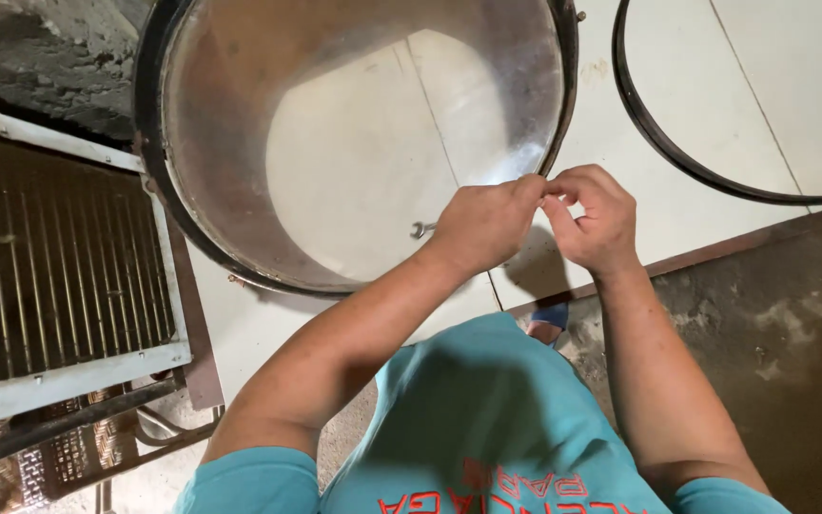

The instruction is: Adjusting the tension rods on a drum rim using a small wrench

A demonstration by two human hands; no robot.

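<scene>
A wide, bottomless steel drum ring (240,190) stands on the pale tiled floor (649,181), its dark rim towards me. My left hand (483,225) and my right hand (596,217) meet at the ring's near right rim, fingertips pinched together over a small part too tiny to make out. A small metal wrench (420,229) lies on the floor inside the ring, just left of my left hand.
A black rubber hoop (663,143) lies on the tiles at the right. A finned radiator-like unit (59,266) in a white frame sits at the left, with a wire rack (68,447) below it. Bare rough concrete (773,324) lies at the right.
</scene>
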